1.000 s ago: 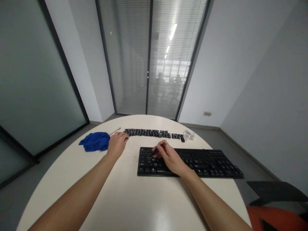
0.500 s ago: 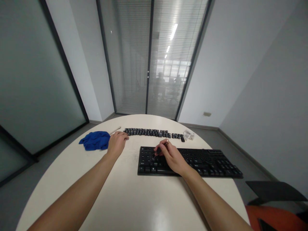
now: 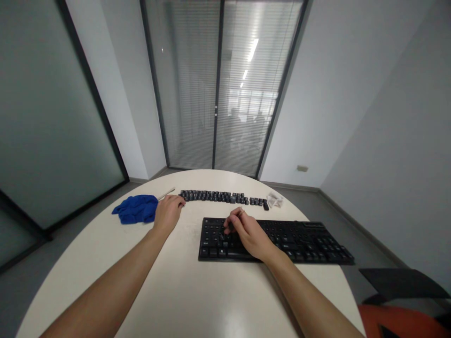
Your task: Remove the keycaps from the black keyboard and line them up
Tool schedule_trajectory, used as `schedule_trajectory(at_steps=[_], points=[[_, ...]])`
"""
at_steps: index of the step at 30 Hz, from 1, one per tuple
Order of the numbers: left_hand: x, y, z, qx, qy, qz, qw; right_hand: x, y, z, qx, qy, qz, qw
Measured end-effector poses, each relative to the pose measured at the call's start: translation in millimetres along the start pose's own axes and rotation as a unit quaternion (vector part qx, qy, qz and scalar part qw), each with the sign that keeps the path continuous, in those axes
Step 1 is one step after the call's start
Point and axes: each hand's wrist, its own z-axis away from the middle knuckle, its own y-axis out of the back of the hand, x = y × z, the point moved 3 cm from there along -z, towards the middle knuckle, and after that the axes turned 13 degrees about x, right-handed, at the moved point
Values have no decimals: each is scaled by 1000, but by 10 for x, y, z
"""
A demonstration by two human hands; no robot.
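We seem mid-work at the keyboard [image 3: 303,240].
The tool at our right hand [image 3: 247,232] no longer shows clearly; its grip, like that of our left hand [image 3: 168,212], we cannot tell.

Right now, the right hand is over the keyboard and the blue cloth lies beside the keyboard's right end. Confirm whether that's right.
Not quite: the head view shows the blue cloth left of the keyboard, next to the left hand. The right hand is indeed over the keyboard.
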Motion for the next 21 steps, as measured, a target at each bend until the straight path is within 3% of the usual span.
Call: schedule_trajectory(at_steps=[21], points=[[73, 69, -1, 5, 8, 4, 1000, -13, 27, -4, -2, -1, 0, 1000]])
